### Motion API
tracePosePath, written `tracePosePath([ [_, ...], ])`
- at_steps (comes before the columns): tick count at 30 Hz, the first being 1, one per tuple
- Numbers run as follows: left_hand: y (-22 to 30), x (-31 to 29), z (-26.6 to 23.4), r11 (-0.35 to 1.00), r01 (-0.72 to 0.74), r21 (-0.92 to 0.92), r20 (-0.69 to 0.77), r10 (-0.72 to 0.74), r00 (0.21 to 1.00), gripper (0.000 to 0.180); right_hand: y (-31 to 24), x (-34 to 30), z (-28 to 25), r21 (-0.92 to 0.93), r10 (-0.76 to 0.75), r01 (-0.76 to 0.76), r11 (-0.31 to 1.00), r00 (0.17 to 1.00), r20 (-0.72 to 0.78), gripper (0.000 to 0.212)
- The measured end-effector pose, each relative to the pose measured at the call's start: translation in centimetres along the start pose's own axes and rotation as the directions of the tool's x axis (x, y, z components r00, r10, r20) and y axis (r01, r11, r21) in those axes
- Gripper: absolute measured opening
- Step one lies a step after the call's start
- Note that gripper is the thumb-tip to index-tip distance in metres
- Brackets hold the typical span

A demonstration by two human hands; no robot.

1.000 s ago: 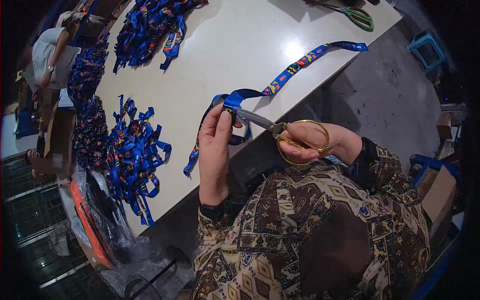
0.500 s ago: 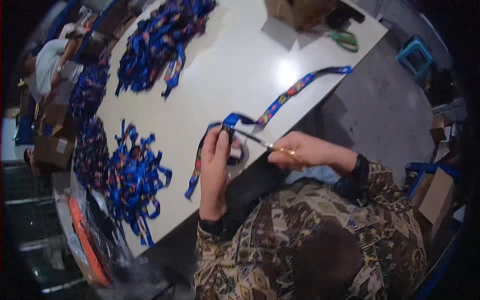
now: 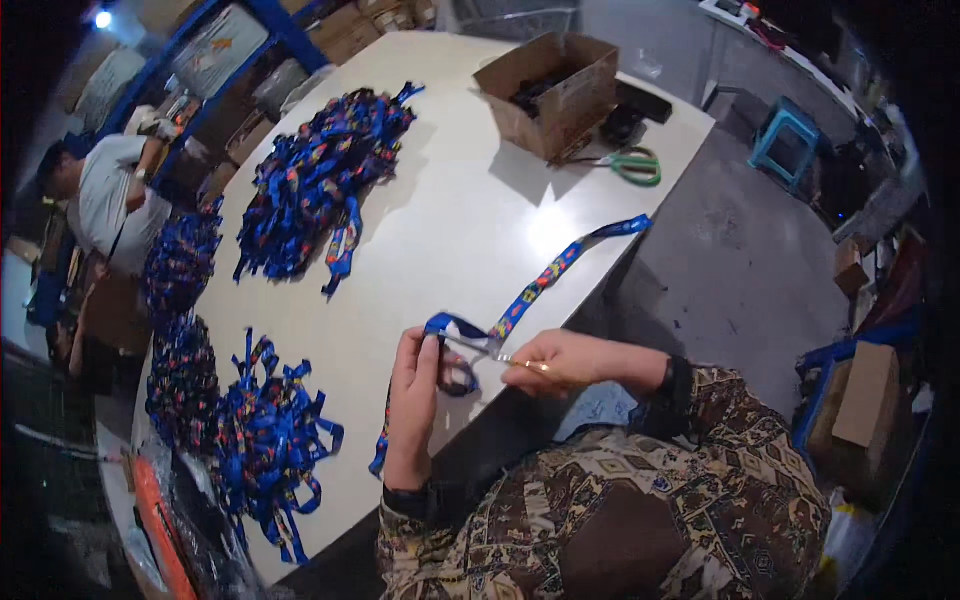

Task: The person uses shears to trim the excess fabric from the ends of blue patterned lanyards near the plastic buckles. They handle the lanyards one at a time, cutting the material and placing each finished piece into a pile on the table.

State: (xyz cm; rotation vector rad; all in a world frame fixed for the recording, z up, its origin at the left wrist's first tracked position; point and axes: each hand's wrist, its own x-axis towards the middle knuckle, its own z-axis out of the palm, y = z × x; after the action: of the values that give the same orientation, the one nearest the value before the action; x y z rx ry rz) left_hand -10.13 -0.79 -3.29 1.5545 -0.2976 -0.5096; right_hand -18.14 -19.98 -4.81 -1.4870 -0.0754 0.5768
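Note:
My left hand (image 3: 412,395) pinches a blue strap with a colourful print, like a lanyard (image 3: 545,282), near a fold in it. From that fold the strap runs to the right along the white table, its end close to the edge. Another length hangs beside my left wrist. In my right hand (image 3: 565,360) is a pair of scissors (image 3: 490,352) with gold-coloured handles. Their blades point left and reach the strap at my left fingertips. Whether they cut into it is too small to tell.
Heaps of similar lanyards (image 3: 320,185) lie on the table's left side (image 3: 370,270). At the far end stand a cardboard box (image 3: 560,110) and green-handled scissors (image 3: 637,167). A blue stool (image 3: 785,140) is on the floor to the right. Another person (image 3: 115,200) is at far left.
The view has tilted up, so the table and hands sit lower and the box shows more fully. My hands keep hold of the lanyard and scissors; the scissor blades look more spread.

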Motion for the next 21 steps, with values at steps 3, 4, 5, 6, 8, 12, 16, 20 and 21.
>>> tracePosePath([
  [3, 0.1, 0.2, 0.0, 0.998, -0.02, -0.064, -0.051, 0.017, 0.999, 0.017, -0.6, -0.1, -0.1, -0.042, 0.022, -0.022, 0.999, 1.0, -0.008, 0.046],
  [4, 0.0, 0.2, 0.1, 0.998, 0.003, -0.061, -0.076, -0.008, 0.997, 0.017, -0.6, -0.2, -0.2, -0.041, 0.023, -0.024, 0.999, 1.0, -0.011, 0.045],
  [5, -0.1, 0.4, 0.2, 0.997, -0.029, -0.068, -0.068, 0.025, 0.997, 0.017, -0.6, -0.1, -0.4, -0.042, 0.024, -0.024, 0.999, 1.0, -0.014, 0.045],
  [6, -0.3, 0.4, 0.1, 0.995, -0.062, -0.075, -0.058, 0.057, 0.997, 0.017, -0.4, 0.0, -0.5, -0.029, 0.034, -0.034, 0.999, 0.999, 0.014, 0.045],
  [8, -0.3, 0.5, -0.1, 0.998, -0.043, -0.047, -0.041, 0.041, 0.998, 0.017, -0.3, -0.2, -1.1, 0.05, 0.015, -0.018, 0.999, 0.998, 0.055, 0.044],
  [12, -0.8, -0.1, -0.4, 0.997, -0.073, 0.021, 0.001, 0.073, 0.997, 0.018, -0.1, -0.8, -0.3, 0.047, 0.077, -0.079, 0.996, 0.996, 0.05, 0.038],
  [16, -1.8, 0.0, -0.5, 0.983, -0.18, 0.028, -0.124, 0.182, 0.975, 0.019, 0.5, -1.0, -0.6, -0.385, -0.074, 0.034, 0.922, 0.993, -0.089, 0.034],
  [20, -1.1, -0.6, -1.0, 0.987, -0.161, -0.018, -0.259, 0.151, 0.954, 0.019, 1.4, -1.5, -0.9, -0.322, -0.093, 0.04, 0.946, 0.984, -0.151, 0.033],
  [21, -0.8, -0.9, -1.0, 0.996, -0.086, -0.018, -0.216, 0.08, 0.973, 0.019, 1.7, -1.6, -1.0, -0.187, -0.048, 0.019, 0.982, 0.987, -0.154, 0.033],
])
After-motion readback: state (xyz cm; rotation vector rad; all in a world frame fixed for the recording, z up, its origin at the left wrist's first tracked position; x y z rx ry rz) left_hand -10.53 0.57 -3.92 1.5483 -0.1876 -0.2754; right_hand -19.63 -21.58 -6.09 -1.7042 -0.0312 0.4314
